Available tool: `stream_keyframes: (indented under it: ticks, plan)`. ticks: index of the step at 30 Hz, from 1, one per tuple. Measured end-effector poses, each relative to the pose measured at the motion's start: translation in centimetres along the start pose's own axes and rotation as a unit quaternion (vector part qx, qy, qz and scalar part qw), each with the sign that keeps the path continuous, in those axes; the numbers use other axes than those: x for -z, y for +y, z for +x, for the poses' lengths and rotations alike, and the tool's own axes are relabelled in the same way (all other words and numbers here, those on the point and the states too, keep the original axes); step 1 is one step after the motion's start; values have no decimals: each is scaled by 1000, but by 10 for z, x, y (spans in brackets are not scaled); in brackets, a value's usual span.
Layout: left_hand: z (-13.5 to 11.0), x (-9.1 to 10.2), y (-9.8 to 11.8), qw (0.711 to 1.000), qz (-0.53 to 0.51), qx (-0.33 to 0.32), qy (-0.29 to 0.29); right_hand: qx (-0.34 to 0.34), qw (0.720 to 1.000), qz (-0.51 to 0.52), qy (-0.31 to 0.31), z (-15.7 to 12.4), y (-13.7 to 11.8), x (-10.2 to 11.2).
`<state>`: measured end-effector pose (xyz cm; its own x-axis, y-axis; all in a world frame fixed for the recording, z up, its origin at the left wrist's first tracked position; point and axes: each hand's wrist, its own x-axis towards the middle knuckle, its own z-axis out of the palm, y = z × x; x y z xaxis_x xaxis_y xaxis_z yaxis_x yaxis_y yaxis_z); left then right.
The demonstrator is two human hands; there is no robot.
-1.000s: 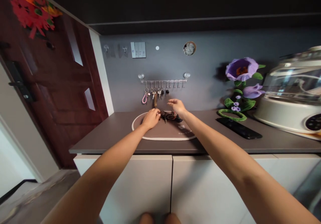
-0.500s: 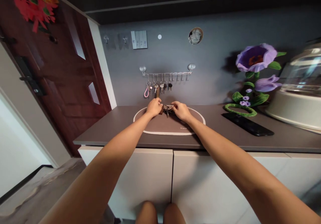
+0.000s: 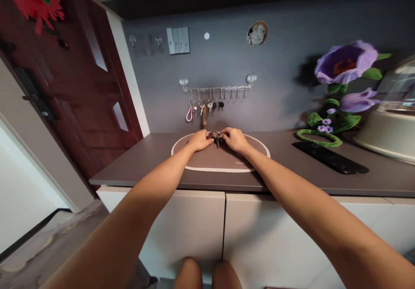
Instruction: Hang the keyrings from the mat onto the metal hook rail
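Observation:
A small bunch of keys (image 3: 217,138) sits between my two hands, just above the oval brown mat (image 3: 227,163) on the countertop. My left hand (image 3: 200,140) pinches the bunch from the left. My right hand (image 3: 234,139) grips it from the right. My fingers hide most of the bunch. Straight behind, a chrome hook rail (image 3: 215,88) on the grey wall carries several hanging keys (image 3: 204,107), one with a pink loop.
A black phone (image 3: 330,159) lies on the counter to the right, beside a purple fabric flower (image 3: 343,71) and a white appliance (image 3: 389,129) at the frame edge. A dark wooden door (image 3: 65,90) stands at the left. White cabinet doors (image 3: 223,237) are below the countertop.
My right hand has come in from above the mat and closed on the key bunch opposite my left hand. The camera has tilted down slightly and shifted closer.

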<state>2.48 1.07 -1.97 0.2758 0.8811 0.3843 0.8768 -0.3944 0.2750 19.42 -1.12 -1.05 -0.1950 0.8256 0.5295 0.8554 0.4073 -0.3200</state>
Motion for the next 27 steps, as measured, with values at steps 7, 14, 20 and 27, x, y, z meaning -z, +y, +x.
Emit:
stream_keyframes:
  ticks: [7, 14, 20, 27]
  plan:
    - [-1, 12, -5, 995, 61, -70, -33, -5, 1000, -2, -10, -2, -1, 1]
    - [-2, 25, -8, 993, 54, -94, 39, -7, 1000, -4, -13, -2, -3, 2]
    - [-1, 30, -4, 993, -34, -76, 84, 2, 1000, 4, -20, -4, -5, 2]
    - [3, 29, 2, 922, -376, 24, 83, 14, 1000, 18, -22, -5, -5, 2]
